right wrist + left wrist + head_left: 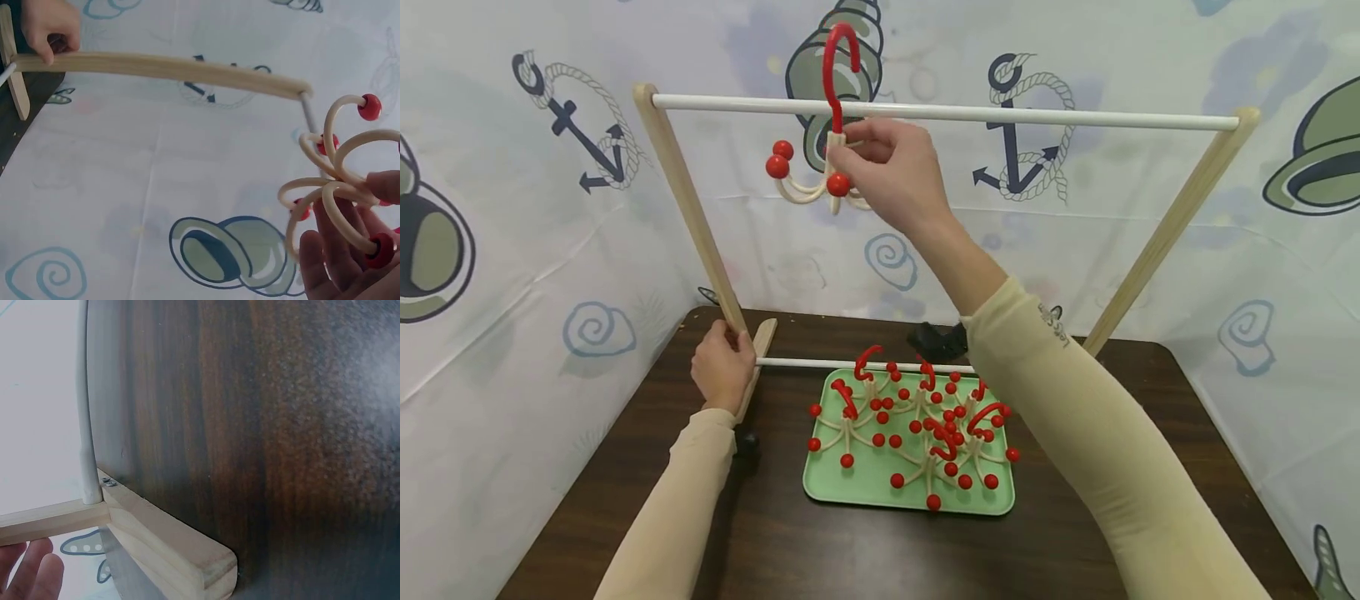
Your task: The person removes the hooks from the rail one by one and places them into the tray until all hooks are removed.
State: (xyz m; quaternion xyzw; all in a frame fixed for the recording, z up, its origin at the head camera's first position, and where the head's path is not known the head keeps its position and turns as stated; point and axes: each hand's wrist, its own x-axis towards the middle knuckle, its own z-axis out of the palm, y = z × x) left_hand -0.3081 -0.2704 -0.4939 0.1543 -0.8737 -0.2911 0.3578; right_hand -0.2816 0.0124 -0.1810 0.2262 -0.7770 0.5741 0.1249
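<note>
My right hand point(898, 171) pinches the pale stem of a red hook with curved cream arms and red balls point(837, 92). Its red crook rises above the white top rod point(970, 112), overlapping the rod in the head view. Seen from the right wrist, the hook's cream arms point(340, 215) fan out over the right-hand fingers point(350, 244). My left hand point(722, 367) grips the left wooden post point(688, 196) of the stand low down, near its foot point(169, 537). In the left wrist view only the left fingertips point(44, 575) show, against the post.
Several more red hooks with balled arms point(847, 425) lie on a green tray point(850, 492) under the stand. A thin lower rod point(808, 363) crosses behind the tray. The right post point(1172, 229) leans outward. The dark table point(760, 542) meets a patterned sheet point(587, 275).
</note>
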